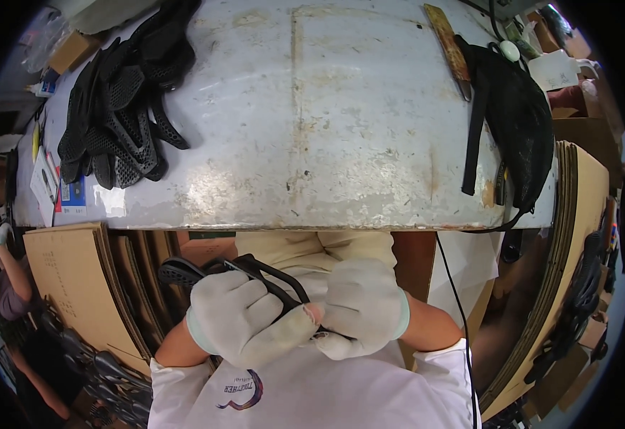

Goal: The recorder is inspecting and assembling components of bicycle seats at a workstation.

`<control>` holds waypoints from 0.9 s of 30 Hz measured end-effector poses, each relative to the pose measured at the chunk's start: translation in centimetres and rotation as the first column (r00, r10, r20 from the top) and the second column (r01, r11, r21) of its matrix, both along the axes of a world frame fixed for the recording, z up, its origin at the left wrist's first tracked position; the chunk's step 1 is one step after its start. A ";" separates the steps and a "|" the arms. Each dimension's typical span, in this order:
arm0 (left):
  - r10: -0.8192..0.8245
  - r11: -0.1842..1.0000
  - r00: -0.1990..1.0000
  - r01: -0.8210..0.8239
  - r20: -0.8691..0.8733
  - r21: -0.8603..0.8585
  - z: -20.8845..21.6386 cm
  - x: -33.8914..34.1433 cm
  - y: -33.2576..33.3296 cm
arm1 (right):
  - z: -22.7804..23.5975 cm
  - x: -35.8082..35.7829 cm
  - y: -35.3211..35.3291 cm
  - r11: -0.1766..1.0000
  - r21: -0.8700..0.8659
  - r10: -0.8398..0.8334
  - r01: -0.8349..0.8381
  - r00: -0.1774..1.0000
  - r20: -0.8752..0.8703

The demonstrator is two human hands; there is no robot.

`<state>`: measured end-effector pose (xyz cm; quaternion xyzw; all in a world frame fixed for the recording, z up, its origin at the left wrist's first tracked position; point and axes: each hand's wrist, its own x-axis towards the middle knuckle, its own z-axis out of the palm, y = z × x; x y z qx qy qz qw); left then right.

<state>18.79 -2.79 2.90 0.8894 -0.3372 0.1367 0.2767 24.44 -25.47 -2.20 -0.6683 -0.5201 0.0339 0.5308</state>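
Observation:
Close to my body, below the table's front edge, I hold a black curved piece with a loop-like strip and a perforated padded end; its exact kind I cannot make out. My left hand, in a white glove, is closed around its middle. The perforated end sticks out past that hand on the left. My right hand, also gloved in white, has its fingers curled onto the other end, touching the left thumb. Fingers cover much of the piece.
A pile of black mesh pieces lies at the table's left. On the right are a black fabric pouch-like item and a rusty tool with a flat yellowish end. Cardboard sheets stand below both sides. A dark cable hangs at the right. Another person is at far left.

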 end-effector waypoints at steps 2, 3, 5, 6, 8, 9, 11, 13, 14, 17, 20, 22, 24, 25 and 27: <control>0.012 0.999 1.000 -0.011 -0.017 0.037 0.1 0.0 -0.1 | 0.2 0.2 0.3 1.000 -0.001 -0.023 0.023 1.000 -0.004; 0.050 0.999 0.997 -0.051 -0.058 -0.014 0.1 0.1 -0.6 | 0.8 0.3 0.6 0.997 -0.028 -0.070 0.069 0.997 -0.022; 0.101 0.993 0.990 -0.107 -0.102 -0.055 -0.1 -0.3 -0.8 | 1.2 0.1 0.9 0.994 -0.049 -0.103 0.101 0.994 -0.042; 0.094 0.994 0.992 -0.098 -0.083 -0.040 -0.5 -0.7 -0.8 | 1.3 -0.1 0.9 0.991 -0.076 -0.113 0.110 0.993 -0.035; 0.080 0.996 0.995 -0.082 -0.063 -0.032 -0.7 -0.6 -0.7 | 1.5 0.1 0.6 0.986 -0.108 -0.131 0.127 0.991 -0.024; 0.010 1.000 1.000 -0.010 -0.009 -0.029 -0.5 -0.1 -0.5 | 1.6 0.5 0.4 0.991 -0.077 -0.110 0.110 0.994 -0.004; -0.018 0.994 0.987 0.035 0.158 -0.105 -0.2 0.8 0.4 | 1.5 1.3 -0.4 0.994 -0.045 -0.098 0.099 0.995 0.021; 0.347 0.888 0.923 -0.268 0.163 -0.375 -0.8 -1.4 3.9 | 1.5 1.9 -1.6 0.998 -0.025 -0.063 0.064 0.997 0.039; 0.615 0.685 0.788 -0.526 0.013 -0.505 -1.0 -3.9 5.8 | 1.6 2.0 -2.0 0.998 -0.017 -0.064 0.065 0.997 0.045; 0.456 0.643 0.843 -0.534 -0.285 -0.549 -0.8 -1.9 7.3 | 0.8 2.4 -3.1 0.998 0.062 -0.008 0.009 1.000 -0.019; 0.146 0.637 0.764 -0.559 -0.629 -0.531 -0.9 -4.2 7.9 | 0.4 2.9 -3.5 0.996 0.092 0.015 -0.007 0.995 -0.094; 0.390 0.600 0.695 -0.689 -0.604 -0.406 -0.1 -4.6 6.2 | -0.5 2.9 -3.5 0.980 0.198 0.024 0.014 0.982 -0.187; 0.408 0.603 0.688 -0.697 -0.600 -0.389 0.8 -3.9 5.1 | -1.2 2.8 -3.0 0.962 0.267 0.022 0.055 0.960 -0.278; 0.329 0.608 0.695 -0.674 -0.639 -0.420 0.8 -3.3 4.9 | -1.5 2.5 -3.6 0.957 0.272 -0.008 0.096 0.951 -0.310; 0.309 0.576 0.692 -0.682 -0.652 -0.451 0.8 -2.8 4.1 | -1.6 2.3 -3.3 0.938 0.310 -0.040 0.154 0.938 -0.343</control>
